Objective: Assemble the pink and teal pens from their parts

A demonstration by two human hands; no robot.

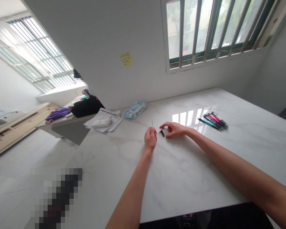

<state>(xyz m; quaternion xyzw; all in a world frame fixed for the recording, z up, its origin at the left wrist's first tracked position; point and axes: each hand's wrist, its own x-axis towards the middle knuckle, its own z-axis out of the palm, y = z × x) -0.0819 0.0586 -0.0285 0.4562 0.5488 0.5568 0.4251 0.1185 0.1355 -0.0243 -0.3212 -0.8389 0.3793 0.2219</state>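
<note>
My left hand (150, 137) is closed around a thin, pale stick-like piece (152, 122), whose narrow tip points up away from me; most of it is hidden in the fist. Just right of it, a short black piece (162, 133) lies on the white marble-patterned table (181, 178). My right hand (175, 129) rests beside that black piece, its thumb and fingers apart on either side, with nothing visible held. Farther right lies a group of several pens (213, 121) in teal, red and black.
A blue-white wipes packet (135, 110) lies by the wall, next to papers (114, 123) with a white box (101, 123) on them. A yellow note (127, 59) is on the wall. Black and purple cloth items (58, 113) lie at the left.
</note>
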